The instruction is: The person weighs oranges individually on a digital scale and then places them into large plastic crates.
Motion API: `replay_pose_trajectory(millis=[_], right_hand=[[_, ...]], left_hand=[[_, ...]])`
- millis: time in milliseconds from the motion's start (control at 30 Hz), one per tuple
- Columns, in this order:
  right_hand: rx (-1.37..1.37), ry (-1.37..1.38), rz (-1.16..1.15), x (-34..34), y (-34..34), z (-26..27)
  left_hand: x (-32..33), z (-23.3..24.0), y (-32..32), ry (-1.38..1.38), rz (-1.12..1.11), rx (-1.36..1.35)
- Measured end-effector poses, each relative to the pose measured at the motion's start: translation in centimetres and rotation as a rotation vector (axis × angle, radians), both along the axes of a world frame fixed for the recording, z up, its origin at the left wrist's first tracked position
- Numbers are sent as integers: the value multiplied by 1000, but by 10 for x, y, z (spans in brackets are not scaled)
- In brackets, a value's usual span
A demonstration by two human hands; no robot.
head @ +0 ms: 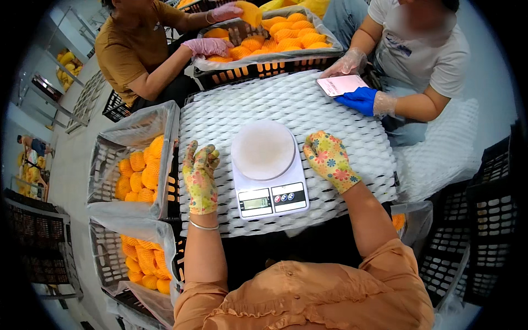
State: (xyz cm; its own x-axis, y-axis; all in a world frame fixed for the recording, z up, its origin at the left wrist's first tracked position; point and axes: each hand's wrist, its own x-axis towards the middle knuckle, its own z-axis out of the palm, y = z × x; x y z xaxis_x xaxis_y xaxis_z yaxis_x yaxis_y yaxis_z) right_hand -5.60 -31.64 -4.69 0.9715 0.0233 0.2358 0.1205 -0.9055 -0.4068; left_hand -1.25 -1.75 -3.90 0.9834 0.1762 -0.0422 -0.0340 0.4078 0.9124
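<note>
A white digital kitchen scale (264,152) with a round plate and nothing on it stands on white foam netting (247,99). Left of the scale is my left hand (201,177), in a yellow floral glove, palm turned inward, fingers raised and apart, holding nothing. To the scale's right my right hand (331,161), in a matching glove, rests on the netting with its fingers curled; whether something small is inside them cannot be seen. The scale's display is lit.
Lined crates (167,165) of fruit in orange foam nets stand at the left; another fruit crate (268,62) is at the far side. One person (123,53) there handles fruit. At the right another person (416,62) holds a phone (340,84). Black crates (491,206) stand at the far right.
</note>
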Motion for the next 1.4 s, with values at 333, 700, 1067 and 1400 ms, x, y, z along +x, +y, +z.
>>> replay_pose_trajectory(millis=[333,700,1067,1400], right_hand=[[-17,14,-1,-2,-1,3],[0,-10,18,-3,-2,2],[-10,24,-10,-3,-2,-3],[17,-123,48,1,-3,-7]], left_hand=[[0,1,-1,22,20,-5],[2,-1,-3,4,35,-30],[2,-3,0,-12,20,-27],[5,-3,-3,66,36,17]])
